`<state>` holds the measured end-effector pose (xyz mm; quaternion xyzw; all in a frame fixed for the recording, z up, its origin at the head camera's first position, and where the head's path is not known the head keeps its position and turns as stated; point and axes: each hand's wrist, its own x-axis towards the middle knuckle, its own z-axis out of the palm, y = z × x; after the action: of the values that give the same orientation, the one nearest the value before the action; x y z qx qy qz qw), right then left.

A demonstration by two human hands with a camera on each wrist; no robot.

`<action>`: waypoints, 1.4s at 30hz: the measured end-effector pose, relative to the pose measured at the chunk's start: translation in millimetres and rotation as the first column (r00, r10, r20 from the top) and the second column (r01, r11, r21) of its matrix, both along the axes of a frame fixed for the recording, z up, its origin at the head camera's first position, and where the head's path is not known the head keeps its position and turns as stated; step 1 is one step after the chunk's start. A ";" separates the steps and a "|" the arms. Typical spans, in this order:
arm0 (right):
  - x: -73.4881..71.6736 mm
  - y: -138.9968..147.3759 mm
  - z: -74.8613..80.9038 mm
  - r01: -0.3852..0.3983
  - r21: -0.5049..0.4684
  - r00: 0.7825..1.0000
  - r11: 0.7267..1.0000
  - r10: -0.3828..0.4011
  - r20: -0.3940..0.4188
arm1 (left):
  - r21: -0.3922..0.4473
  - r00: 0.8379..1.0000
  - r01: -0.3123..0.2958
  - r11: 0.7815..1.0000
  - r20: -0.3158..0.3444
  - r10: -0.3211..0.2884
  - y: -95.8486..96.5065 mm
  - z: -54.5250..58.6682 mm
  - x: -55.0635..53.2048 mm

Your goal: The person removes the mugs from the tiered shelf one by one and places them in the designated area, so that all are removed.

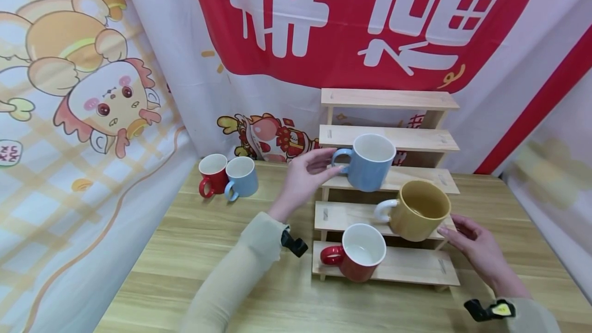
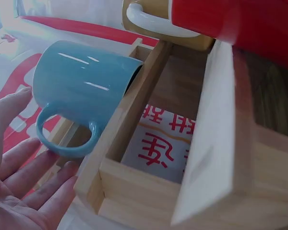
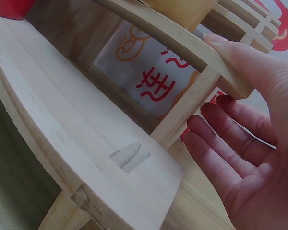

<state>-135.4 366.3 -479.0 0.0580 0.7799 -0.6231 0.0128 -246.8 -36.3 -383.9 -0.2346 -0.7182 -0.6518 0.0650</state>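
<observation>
A light blue mug (image 1: pixel 371 163) with a white inside stands on the middle step of a tiered wooden shelf (image 1: pixel 407 266). Beside its handle is my left hand (image 1: pixel 307 176), thumb and fingers apart; the left wrist view shows the fingers loosely spread near the handle (image 2: pixel 67 148), without closing round it. One step lower stands a tan mug (image 1: pixel 418 212) with a white handle. On the lowest step sits a red mug (image 1: pixel 361 258). My right hand (image 3: pixel 252 129) holds the shelf's right end, thumb on the board's top and fingertips underneath.
At the back left of the wooden table (image 1: pixel 171 266), another red mug (image 1: pixel 214 171) and another light blue mug (image 1: pixel 242 176) stand side by side. Printed cloth (image 1: pixel 273 96) hangs close behind the shelf. White cloth also borders the table's left and right sides.
</observation>
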 end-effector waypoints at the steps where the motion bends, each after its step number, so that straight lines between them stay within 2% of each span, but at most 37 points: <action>1: 0.2 -0.1 0.1 0.000 -0.013 1.000 1.000 0.000 -0.005 | -0.001 1.000 0.013 1.000 0.006 -0.013 2.5 1.2 -1.4; 8: 0.4 -0.3 -0.1 -0.002 -0.067 1.000 0.998 0.001 -0.011 | -0.008 0.998 0.012 1.000 0.054 -0.011 17.2 8.7 -8.7; 18: 1.0 -1.7 1.6 -0.002 0.002 1.000 1.000 0.002 0.011 | 0.000 0.993 -0.023 1.000 0.117 0.023 29.4 9.9 -11.6; 23: 1.8 -2.0 1.6 -0.002 0.003 1.000 1.000 0.002 0.000 | 0.003 0.991 -0.024 1.000 0.135 0.023 31.8 9.6 -12.5; 29: 0.8 -3.1 0.7 -0.002 0.077 1.000 0.997 0.001 0.018 | 0.006 0.987 -0.035 0.999 0.156 0.034 31.5 10.5 -12.8; 38: 1.1 -0.9 -0.6 0.001 0.034 1.000 0.999 -0.001 -0.004 | 0.048 0.984 -0.022 0.999 0.178 0.013 29.9 12.9 -11.0; 42: 1.2 -0.7 -1.0 0.001 0.061 1.000 0.998 -0.001 -0.007 | 0.041 0.985 -0.033 0.999 0.173 0.025 30.5 13.1 -8.1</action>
<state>-134.2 365.6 -480.0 0.0568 0.7986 -0.5991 0.0081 -254.9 -5.9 -370.8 -0.1653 -0.7100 -0.6843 0.0172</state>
